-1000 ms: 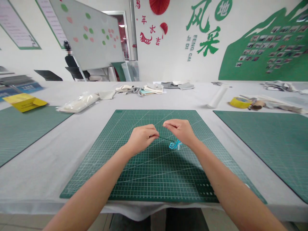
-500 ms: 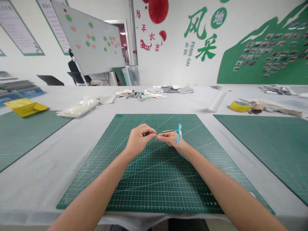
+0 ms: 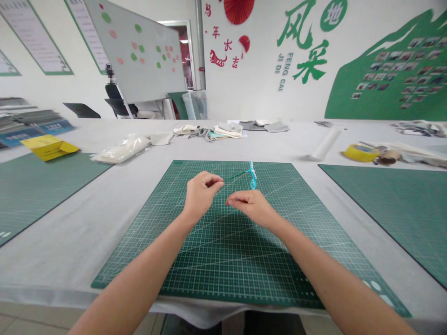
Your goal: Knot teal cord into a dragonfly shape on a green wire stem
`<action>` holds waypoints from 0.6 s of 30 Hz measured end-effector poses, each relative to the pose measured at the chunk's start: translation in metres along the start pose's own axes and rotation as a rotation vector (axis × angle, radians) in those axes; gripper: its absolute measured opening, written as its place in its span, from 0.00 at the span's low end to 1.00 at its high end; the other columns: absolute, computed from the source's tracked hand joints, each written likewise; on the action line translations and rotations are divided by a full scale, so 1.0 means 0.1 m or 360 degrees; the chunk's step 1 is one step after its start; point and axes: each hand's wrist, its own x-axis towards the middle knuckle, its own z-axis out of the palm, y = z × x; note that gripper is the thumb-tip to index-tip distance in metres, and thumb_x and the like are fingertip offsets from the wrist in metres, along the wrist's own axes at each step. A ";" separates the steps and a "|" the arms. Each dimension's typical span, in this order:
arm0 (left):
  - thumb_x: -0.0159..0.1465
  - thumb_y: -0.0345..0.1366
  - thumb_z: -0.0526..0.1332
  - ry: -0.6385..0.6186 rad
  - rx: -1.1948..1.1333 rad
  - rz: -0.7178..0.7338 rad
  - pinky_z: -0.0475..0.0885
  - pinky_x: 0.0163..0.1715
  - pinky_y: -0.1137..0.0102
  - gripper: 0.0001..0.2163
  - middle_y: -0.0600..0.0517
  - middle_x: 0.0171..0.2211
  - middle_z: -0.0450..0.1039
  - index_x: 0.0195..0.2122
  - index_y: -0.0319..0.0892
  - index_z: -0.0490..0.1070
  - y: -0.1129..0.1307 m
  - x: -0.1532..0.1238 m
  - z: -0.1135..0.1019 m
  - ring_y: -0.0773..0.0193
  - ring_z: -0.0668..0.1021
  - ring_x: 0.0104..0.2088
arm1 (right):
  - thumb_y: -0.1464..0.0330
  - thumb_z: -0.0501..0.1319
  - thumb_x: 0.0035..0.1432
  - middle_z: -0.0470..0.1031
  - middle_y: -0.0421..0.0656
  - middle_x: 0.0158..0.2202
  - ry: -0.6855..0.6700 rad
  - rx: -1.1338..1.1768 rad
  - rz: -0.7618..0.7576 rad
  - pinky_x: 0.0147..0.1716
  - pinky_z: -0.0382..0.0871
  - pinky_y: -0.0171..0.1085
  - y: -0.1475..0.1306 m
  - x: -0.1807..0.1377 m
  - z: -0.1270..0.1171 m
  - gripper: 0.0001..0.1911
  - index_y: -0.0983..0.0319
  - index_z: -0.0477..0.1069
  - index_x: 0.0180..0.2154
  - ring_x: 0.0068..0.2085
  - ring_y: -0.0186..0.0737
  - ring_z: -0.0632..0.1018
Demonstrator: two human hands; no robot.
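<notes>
1. Head view: a broad, pale tabletop (image 3: 80, 218) is stretching before us and carrying what we are working over.
2. A green gridded cutting mat (image 3: 195, 260) is lying squarely in front of us, while a left side mat (image 3: 38, 190) and a right side mat (image 3: 394, 200) are flanking it, apart from it.
3. A clear-wrapped packet (image 3: 123, 148) is resting well beyond our left hand (image 3: 200, 193), out of the handling.
4. That left hand is hovering above the middle of the mat, its fingers pinching narrowly on the near end of a green stem (image 3: 237, 175).
5. Our right hand (image 3: 256, 207) is hanging slightly lower in view, its fingers bunching narrow; we cannot tell whether the tips are meeting or gripping something thin.
6. The stem is pointing rightward above the mat. Half a second ago our right fingers were closing in beside the left ones; now they are standing apart, so the left hand alone seems to be supporting it.
7. The blue ornament (image 3: 253, 175), dotted with white, is sitting at the stem's far end. It was showing over our right wrist; now it is showing beyond the right hand, apparently leaving the stem exposed.
</notes>
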 end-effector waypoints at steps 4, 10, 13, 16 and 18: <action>0.57 0.32 0.62 0.0015 0.0039 0.0018 0.66 0.30 0.70 0.03 0.55 0.26 0.72 0.28 0.42 0.75 0.00 0.00 0.00 0.68 0.71 0.28 | 0.66 0.57 0.60 0.78 0.37 0.30 0.0046 -0.0086 -0.0091 0.31 0.65 0.33 -0.09 -0.03 -0.02 0.10 0.59 0.76 0.32 0.30 0.34 0.75; 0.58 0.32 0.62 -0.0016 0.0160 0.0090 0.66 0.31 0.71 0.03 0.55 0.26 0.71 0.28 0.43 0.75 0.00 -0.02 0.00 0.68 0.72 0.28 | 0.66 0.54 0.62 0.77 0.37 0.29 0.0224 -0.0266 -0.0248 0.31 0.64 0.32 -0.22 -0.09 -0.10 0.12 0.59 0.76 0.32 0.30 0.32 0.75; 0.59 0.32 0.61 -0.0070 0.0290 0.0153 0.66 0.31 0.71 0.04 0.55 0.27 0.71 0.29 0.44 0.75 0.03 -0.04 0.00 0.67 0.73 0.30 | 0.66 0.53 0.63 0.78 0.38 0.31 0.0336 -0.0389 -0.0313 0.34 0.65 0.33 -0.25 -0.12 -0.14 0.13 0.59 0.76 0.34 0.32 0.34 0.76; 0.60 0.32 0.60 -0.0122 0.0423 0.0230 0.66 0.32 0.70 0.05 0.54 0.29 0.72 0.30 0.44 0.75 0.06 -0.07 0.01 0.66 0.73 0.31 | 0.65 0.52 0.63 0.79 0.40 0.34 0.0388 -0.0507 -0.0336 0.36 0.66 0.34 -0.25 -0.13 -0.17 0.13 0.58 0.76 0.36 0.35 0.36 0.77; 0.61 0.32 0.59 -0.0152 0.0490 0.0276 0.65 0.32 0.71 0.05 0.54 0.31 0.73 0.31 0.45 0.75 0.07 -0.09 0.02 0.66 0.74 0.32 | 0.64 0.52 0.64 0.79 0.40 0.35 0.0392 -0.0585 -0.0334 0.37 0.67 0.36 -0.25 -0.13 -0.18 0.14 0.57 0.76 0.37 0.37 0.38 0.77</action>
